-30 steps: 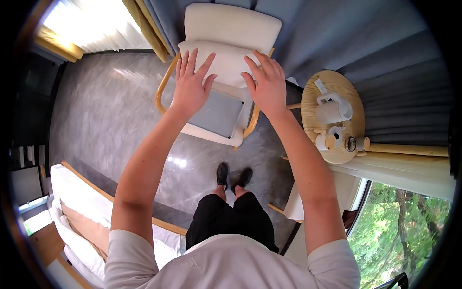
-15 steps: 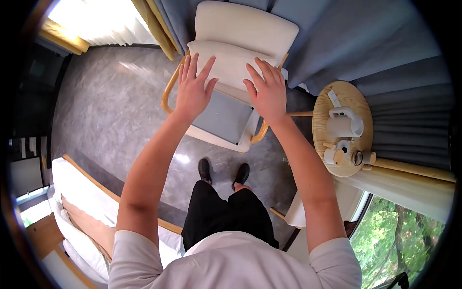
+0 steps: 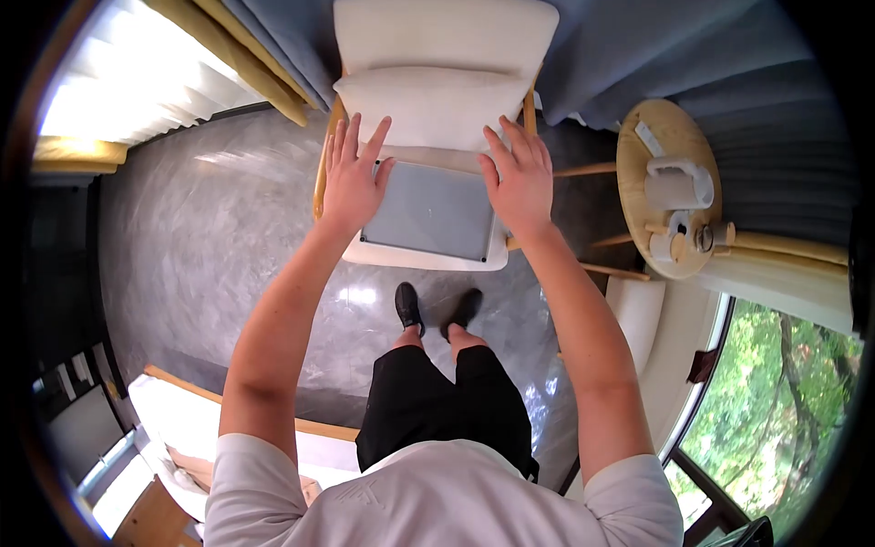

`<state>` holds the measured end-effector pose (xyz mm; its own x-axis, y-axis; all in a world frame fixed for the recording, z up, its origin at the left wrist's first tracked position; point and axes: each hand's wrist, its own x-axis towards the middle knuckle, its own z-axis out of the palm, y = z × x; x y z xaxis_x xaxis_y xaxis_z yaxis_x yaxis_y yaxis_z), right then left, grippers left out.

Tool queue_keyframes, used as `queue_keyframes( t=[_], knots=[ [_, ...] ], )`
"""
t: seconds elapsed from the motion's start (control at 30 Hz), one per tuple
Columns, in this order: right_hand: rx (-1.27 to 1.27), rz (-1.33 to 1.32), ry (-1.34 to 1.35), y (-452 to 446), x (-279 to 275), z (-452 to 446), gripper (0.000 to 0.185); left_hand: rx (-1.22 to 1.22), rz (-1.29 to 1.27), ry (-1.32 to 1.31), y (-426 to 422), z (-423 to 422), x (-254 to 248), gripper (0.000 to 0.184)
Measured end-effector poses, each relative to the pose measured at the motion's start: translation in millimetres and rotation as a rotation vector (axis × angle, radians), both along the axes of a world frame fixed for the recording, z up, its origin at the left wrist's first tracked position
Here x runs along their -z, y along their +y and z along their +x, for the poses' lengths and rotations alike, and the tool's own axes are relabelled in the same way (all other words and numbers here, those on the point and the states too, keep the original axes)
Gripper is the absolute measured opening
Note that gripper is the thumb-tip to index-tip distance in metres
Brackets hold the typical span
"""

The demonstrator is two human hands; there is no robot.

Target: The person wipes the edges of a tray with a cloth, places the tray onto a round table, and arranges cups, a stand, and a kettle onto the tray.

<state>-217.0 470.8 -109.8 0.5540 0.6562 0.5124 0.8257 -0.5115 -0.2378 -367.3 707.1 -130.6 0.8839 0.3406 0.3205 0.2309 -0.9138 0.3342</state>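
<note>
Both arms reach forward over a cream armchair [image 3: 447, 32] with wooden armrests. A flat grey panel [image 3: 428, 210] with dark corner dots lies on its seat, in front of a cream cushion [image 3: 424, 108]. My left hand [image 3: 354, 178] has its fingers spread near the panel's left edge and holds nothing. Near the right edge, my right hand [image 3: 519, 178] is likewise spread, with nothing in it. Whether either hand touches the chair or panel I cannot tell.
At the right, a round wooden table [image 3: 643, 205] bears a white kettle [image 3: 676, 190], cups and a small white object. A bed [image 3: 173, 406] is at the lower left, a window [image 3: 775, 401] at the lower right. Curtains hang behind the chair.
The view has turned, so the chair now appears straighter and the round table farther right. My feet have shifted on the floor. Both hands stay spread, slightly farther apart.
</note>
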Motion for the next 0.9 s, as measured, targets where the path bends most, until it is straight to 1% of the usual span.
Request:
queue_keyframes(
  t=[0.1,0.27,0.37,0.7,0.9],
  knots=[
    [0.025,-0.045,0.062,-4.5,40.5,-6.7,0.039,0.011,-0.06,0.062,4.3,-3.7,29.8,0.061],
    [0.08,-0.116,0.125,-14.4,114.9,-15.4,0.039,0.022,-0.094,0.123,5.2,-10.5,109.4,0.061],
    [0.089,-0.152,0.159,-19.3,143.8,-16.4,0.039,0.024,-0.114,0.16,-1.2,-15.1,144.3,0.062],
    [0.151,-0.203,0.239,-19.0,210.6,-16.3,0.038,0.061,-0.142,0.24,4.9,-14.1,211.8,0.06],
    [0.182,-0.261,0.272,-26.1,261.1,-24.3,0.037,0.079,-0.154,0.286,16.2,-18.4,251.4,0.058]
  ],
)
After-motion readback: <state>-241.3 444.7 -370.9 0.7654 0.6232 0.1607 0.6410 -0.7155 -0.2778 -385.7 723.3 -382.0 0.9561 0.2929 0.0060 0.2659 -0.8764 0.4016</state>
